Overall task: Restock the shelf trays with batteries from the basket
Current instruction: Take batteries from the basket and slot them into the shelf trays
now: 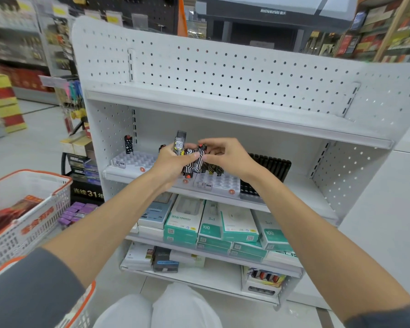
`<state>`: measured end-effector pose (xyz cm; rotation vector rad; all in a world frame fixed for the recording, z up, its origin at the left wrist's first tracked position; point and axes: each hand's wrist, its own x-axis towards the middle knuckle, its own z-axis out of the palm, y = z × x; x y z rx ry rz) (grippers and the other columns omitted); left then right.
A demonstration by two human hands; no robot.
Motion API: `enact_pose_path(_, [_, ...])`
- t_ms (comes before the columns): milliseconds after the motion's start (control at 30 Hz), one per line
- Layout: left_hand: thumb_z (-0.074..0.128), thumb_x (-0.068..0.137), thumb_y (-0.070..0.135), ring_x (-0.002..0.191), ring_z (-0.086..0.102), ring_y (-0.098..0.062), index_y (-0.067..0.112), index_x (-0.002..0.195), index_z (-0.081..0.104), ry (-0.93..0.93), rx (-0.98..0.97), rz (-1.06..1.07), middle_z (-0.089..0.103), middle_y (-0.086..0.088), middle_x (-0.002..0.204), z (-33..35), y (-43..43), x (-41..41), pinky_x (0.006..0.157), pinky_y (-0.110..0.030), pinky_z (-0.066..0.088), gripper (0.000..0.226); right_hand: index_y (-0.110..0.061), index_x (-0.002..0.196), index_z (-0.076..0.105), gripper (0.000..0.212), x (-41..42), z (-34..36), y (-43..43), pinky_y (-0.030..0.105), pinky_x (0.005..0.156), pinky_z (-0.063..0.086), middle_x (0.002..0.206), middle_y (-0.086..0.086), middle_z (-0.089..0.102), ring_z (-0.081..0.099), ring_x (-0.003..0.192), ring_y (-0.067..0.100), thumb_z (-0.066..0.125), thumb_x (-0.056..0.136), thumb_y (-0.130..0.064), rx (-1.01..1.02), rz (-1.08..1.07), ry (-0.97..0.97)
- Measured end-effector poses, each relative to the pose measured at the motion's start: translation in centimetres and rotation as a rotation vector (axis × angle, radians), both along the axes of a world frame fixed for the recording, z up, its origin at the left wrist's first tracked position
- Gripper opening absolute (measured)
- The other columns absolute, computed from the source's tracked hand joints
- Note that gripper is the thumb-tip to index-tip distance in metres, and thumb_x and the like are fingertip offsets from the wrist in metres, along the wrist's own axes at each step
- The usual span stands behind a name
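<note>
My left hand [173,162] grips a bunch of several patterned batteries [189,159] in front of the middle shelf. My right hand [225,157] pinches one black-and-white battery [201,154] from that bunch between thumb and fingers. Below the hands sit two white slotted trays, the left tray [133,160] and the middle tray [219,182]. One battery [128,144] stands upright at the back of the left tray. A black tray [272,165] is to the right. The white and orange basket [26,209] is at my left, holding red packs.
The white pegboard shelf unit [223,74] has a bare top shelf. Teal and white boxes [223,226] fill the shelf below the trays, with more boxes lower down. Purple packs [78,210] and store aisles lie at left. My knees are at the bottom.
</note>
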<state>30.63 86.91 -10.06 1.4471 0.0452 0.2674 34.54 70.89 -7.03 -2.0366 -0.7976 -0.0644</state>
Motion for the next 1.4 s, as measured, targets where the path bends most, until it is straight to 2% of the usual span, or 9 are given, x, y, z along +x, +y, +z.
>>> enact_pose_path(233, [0.060,0.096,0.013,0.097,0.071,-0.023,0.013,0.113,0.056,0.065,-0.072,-0.004,0.071,-0.009,0.112,-0.3,5.2,-0.6,0.074,-0.050,0.060,0.018,-0.013,0.103,0.061,0.032,1.6,0.5,1.9,0.023,0.079,0.054,0.096,0.004,0.068,0.066,0.082,0.010,0.080,0.077,-0.019,0.135,-0.158,0.078])
enact_pose_path(367, [0.056,0.099,0.016,0.089,0.074,-0.022,0.010,0.107,0.057,0.076,-0.064,0.016,0.071,-0.010,0.109,-1.1,7.7,-0.8,0.062,-0.039,0.061,0.010,-0.017,0.103,0.060,0.030,2.6,0.3,4.0,0.023,0.078,0.053,0.096,0.004,0.066,0.064,0.084,0.012,0.077,0.080,-0.027,-0.027,-0.211,-0.123])
enact_pose_path(533, [0.056,0.099,0.021,0.088,0.074,-0.023,0.011,0.103,0.058,0.083,0.064,-0.027,0.070,-0.008,0.103,-1.6,9.4,-0.9,0.064,-0.038,0.062,0.011,-0.014,0.100,0.066,0.025,4.1,-1.1,7.1,0.035,0.079,0.054,0.091,0.004,0.067,0.062,0.084,0.019,0.074,0.083,-0.030,-0.266,-0.226,-0.318])
enact_pose_path(667, [0.055,0.100,0.025,0.080,0.073,-0.017,0.015,0.105,0.057,0.090,0.111,-0.029,0.070,-0.005,0.101,-1.8,10.7,-0.9,0.058,-0.030,0.058,0.012,-0.011,0.106,0.070,0.027,5.0,-2.1,8.6,0.033,0.083,0.050,0.101,0.005,0.063,0.057,0.087,0.019,0.072,0.085,-0.028,-0.343,-0.195,-0.371])
enact_pose_path(800, [0.054,0.100,0.027,0.068,0.071,-0.011,0.017,0.105,0.055,0.098,0.116,-0.004,0.071,-0.003,0.096,-2.1,11.4,-0.8,0.053,-0.026,0.057,0.011,-0.009,0.105,0.070,0.027,5.2,-2.6,9.7,0.033,0.080,0.049,0.097,0.006,0.063,0.056,0.084,0.019,0.073,0.085,-0.025,-0.349,-0.183,-0.379])
enact_pose_path(1000, [0.050,0.101,0.015,0.061,0.067,-0.011,0.015,0.096,0.053,0.112,0.022,0.092,0.066,-0.007,0.087,-2.4,11.8,-0.3,0.050,-0.028,0.056,0.005,-0.010,0.100,0.068,0.021,5.6,-2.6,10.2,0.036,0.076,0.051,0.095,0.004,0.064,0.057,0.082,0.021,0.071,0.086,-0.025,-0.405,-0.174,-0.433])
enact_pose_path(1200, [0.053,0.100,0.018,0.084,0.072,-0.017,0.011,0.109,0.056,0.081,-0.114,0.071,0.070,-0.010,0.104,-3.3,11.6,-0.2,0.064,-0.032,0.061,0.012,-0.011,0.104,0.073,0.018,5.7,-2.8,10.4,0.037,0.084,0.049,0.107,0.005,0.062,0.059,0.092,0.023,0.063,0.092,-0.021,-0.505,-0.143,-0.457])
enact_pose_path(1333, [0.054,0.100,0.021,0.101,0.067,-0.016,0.018,0.111,0.058,0.085,-0.002,0.069,0.072,-0.001,0.111,-3.5,11.9,0.0,0.086,-0.040,0.056,0.012,-0.013,0.112,0.071,0.022,5.5,-2.7,9.9,0.031,0.086,0.047,0.113,0.005,0.060,0.055,0.096,0.019,0.060,0.094,-0.020,-0.475,-0.144,-0.470])
enact_pose_path(1400, [0.055,0.100,0.020,0.093,0.063,-0.022,0.020,0.106,0.059,0.086,-0.023,0.057,0.073,0.000,0.109,-3.3,11.9,-0.1,0.088,-0.042,0.049,0.008,-0.015,0.118,0.068,0.027,5.1,-2.5,9.6,0.029,0.084,0.047,0.113,0.003,0.059,0.052,0.088,0.013,0.060,0.092,-0.019,-0.412,-0.145,-0.465])
